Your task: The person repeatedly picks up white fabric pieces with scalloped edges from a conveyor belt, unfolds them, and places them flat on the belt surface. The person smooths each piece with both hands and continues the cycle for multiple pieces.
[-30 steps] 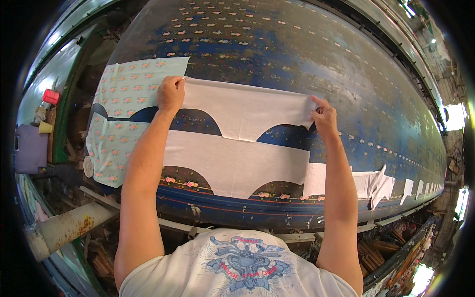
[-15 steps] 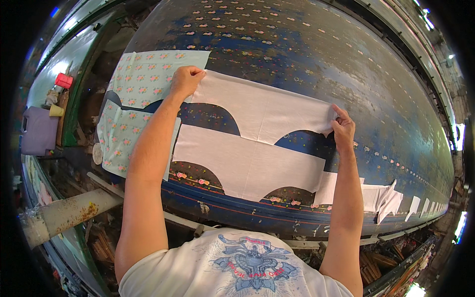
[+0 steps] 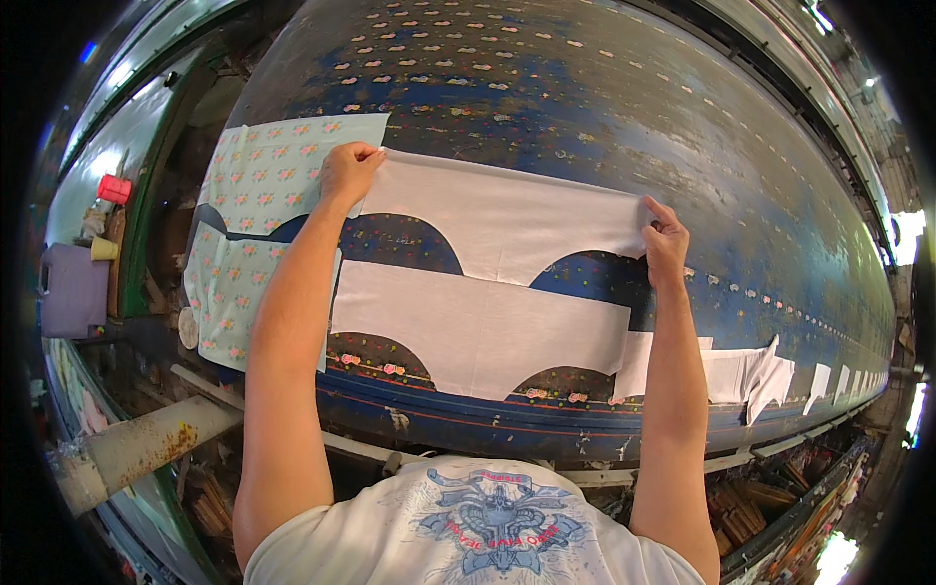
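A white cut fabric piece (image 3: pixel 507 210) with curved cutouts is stretched between my hands over the long dark table (image 3: pixel 585 117). My left hand (image 3: pixel 349 175) pinches its far left corner. My right hand (image 3: pixel 666 242) grips the far right corner between thumb and fingers. Just nearer to me lies a second white fabric piece (image 3: pixel 478 327) of like shape, flat on the table. The held piece's lower middle edge meets its top edge. Left of them, partly behind my left forearm, are a mint floral fabric piece (image 3: pixel 268 161) and another floral piece (image 3: pixel 239 283) nearer to me.
Folded white fabric (image 3: pixel 736 373) and several small white pieces line the table's near edge at right. A rusty pipe (image 3: pixel 146 448) juts out at lower left. A purple jug (image 3: pixel 74 291), a yellow cup (image 3: pixel 103 250) and a red container (image 3: pixel 114 188) stand at far left.
The view has shifted slightly. Both hands still hold the far corners of the white fabric piece, whose far edge now looks straighter and tauter.
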### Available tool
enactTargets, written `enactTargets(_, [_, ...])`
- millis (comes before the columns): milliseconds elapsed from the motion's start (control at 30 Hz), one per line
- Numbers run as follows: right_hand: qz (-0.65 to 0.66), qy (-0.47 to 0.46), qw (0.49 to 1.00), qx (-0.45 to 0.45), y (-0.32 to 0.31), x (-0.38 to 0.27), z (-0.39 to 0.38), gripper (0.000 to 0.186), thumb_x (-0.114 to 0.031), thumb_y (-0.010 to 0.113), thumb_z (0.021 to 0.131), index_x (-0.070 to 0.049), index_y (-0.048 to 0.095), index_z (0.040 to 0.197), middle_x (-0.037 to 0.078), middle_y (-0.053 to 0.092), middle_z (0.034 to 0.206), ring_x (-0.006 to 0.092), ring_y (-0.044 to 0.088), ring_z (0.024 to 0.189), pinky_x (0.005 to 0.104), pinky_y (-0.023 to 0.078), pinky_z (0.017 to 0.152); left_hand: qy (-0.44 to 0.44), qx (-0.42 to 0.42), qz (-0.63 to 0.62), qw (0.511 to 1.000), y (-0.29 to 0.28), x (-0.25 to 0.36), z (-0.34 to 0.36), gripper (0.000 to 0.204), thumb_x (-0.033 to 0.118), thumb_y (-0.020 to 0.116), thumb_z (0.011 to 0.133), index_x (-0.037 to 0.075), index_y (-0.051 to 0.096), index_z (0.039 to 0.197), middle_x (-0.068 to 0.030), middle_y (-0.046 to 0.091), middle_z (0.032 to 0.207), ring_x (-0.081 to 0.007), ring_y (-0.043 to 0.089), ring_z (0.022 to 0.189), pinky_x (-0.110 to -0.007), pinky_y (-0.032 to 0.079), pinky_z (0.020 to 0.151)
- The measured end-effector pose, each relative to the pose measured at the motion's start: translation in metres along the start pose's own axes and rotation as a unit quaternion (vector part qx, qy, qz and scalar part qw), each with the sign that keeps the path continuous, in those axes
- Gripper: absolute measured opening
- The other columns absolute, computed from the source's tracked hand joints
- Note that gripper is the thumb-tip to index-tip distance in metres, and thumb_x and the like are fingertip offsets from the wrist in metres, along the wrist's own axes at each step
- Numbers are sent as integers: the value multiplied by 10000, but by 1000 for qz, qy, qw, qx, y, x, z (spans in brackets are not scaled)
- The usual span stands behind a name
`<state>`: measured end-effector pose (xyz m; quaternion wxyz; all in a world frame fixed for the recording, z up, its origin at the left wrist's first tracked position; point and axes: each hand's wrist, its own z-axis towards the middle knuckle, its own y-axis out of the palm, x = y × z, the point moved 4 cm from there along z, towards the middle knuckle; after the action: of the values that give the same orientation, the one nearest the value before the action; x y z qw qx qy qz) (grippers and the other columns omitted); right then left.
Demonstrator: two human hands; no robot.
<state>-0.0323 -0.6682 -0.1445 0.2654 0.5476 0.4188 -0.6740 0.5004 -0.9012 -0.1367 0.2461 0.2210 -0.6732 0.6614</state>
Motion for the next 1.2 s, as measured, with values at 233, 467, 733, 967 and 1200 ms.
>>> enactTargets(233, [32,14,999,15,-7,11,3,616,114,604,813,-14,775,1391,-61,658,1156,46,494,809,180,427,762,-10,-30,-15,999,-3,3,4,273,335,856,952,80,873,1047,-112,841,940,-213,779,854,-374,578,803])
enactTargets(467, [-3,-27,1000,-10,0,4,1,575,87,619,802,7,792,1345,-64,573,997,54,441,785,196,377,712,8,18,23,1000,-2,-7,9,251,306,853,954,74,869,1049,-116,838,937,-231,777,836,-373,587,790])
enactTargets(733, [24,13,1000,-5,-1,8,0,569,67,625,826,-1,779,1370,-73,589,903,40,450,712,214,394,635,218,54,280,933,49,60,-68,850,576,706,1013,150,419,1691,-232,324,1766,-443,352,1580,-621,307,1257])
enactTargets(967, [104,86,990,-31,16,-28,-11,558,78,619,881,40,717,1429,-7,712,967,50,587,705,207,452,602,353,-88,178,914,143,181,-163,1112,742,588,1007,-60,274,1711,-249,193,1822,-457,141,1691,-593,108,1368])
enactTargets(1200, [318,38,938,-131,111,-130,-79,473,85,598,982,35,684,1444,138,745,1303,140,740,932,264,611,770,364,-75,167,913,222,280,-195,1086,734,631,978,34,290,1736,-215,271,1809,-438,161,1695,-576,117,1373])
